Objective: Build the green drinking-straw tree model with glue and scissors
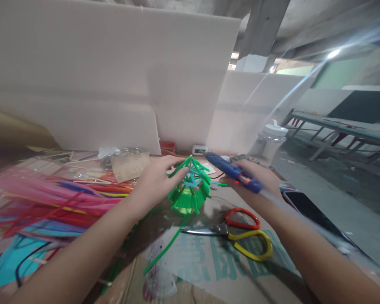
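Green pipe-cleaner strips fan out in tiers on a small cone-shaped model (190,190), which stands upright at the centre. My left hand (161,177) is closed on the model's upper left side, thumb near its top. In my right hand (255,177) is a blue glue gun (231,169), its tip pointing left toward the model's top, a little apart from it. Scissors (221,230) with one red and one yellow handle lie in front of the model. A loose green strip (166,251) lies to the left of the scissors.
Pink, red and blue pipe cleaners (60,202) are heaped at the left. A brown paper piece (129,166) and thin sticks lie behind them. At the right are a phone (313,213) and a lidded clear bottle (272,141). White boards (114,76) stand behind.
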Action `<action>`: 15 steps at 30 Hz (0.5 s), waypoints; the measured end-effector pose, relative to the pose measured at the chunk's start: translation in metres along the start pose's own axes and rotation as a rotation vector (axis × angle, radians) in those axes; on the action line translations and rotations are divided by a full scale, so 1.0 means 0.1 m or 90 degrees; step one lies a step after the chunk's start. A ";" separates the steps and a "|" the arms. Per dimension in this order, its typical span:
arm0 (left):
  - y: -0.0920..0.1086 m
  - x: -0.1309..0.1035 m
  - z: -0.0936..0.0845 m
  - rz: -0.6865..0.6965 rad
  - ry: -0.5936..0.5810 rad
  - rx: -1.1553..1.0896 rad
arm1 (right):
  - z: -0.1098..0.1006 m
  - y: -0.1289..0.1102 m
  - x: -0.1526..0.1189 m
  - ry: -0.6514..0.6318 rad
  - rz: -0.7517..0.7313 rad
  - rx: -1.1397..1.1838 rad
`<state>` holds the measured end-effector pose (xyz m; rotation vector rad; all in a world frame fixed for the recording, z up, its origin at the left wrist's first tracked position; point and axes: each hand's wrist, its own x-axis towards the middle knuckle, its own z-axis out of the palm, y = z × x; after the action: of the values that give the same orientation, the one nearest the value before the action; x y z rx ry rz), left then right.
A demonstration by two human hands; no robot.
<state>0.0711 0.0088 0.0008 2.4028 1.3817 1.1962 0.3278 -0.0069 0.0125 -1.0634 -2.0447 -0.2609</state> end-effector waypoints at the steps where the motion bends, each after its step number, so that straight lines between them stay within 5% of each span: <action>1: 0.00 0.00 -0.01 -0.003 -0.004 -0.005 | -0.02 0.01 0.01 -0.014 0.056 0.080; 5: 0.00 0.01 -0.03 -0.009 -0.033 -0.038 | -0.15 0.06 0.03 -0.145 0.117 0.369; 11: -0.02 0.01 -0.03 -0.029 -0.037 -0.035 | -0.23 0.08 0.05 -0.286 0.088 0.369; 15: -0.01 0.01 -0.03 -0.027 -0.047 -0.033 | -0.20 0.08 0.07 -0.278 0.078 0.349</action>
<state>0.0686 0.0092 0.0036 2.3457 1.3564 1.1067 0.3430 -0.0081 0.0292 -0.9382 -2.2209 0.6151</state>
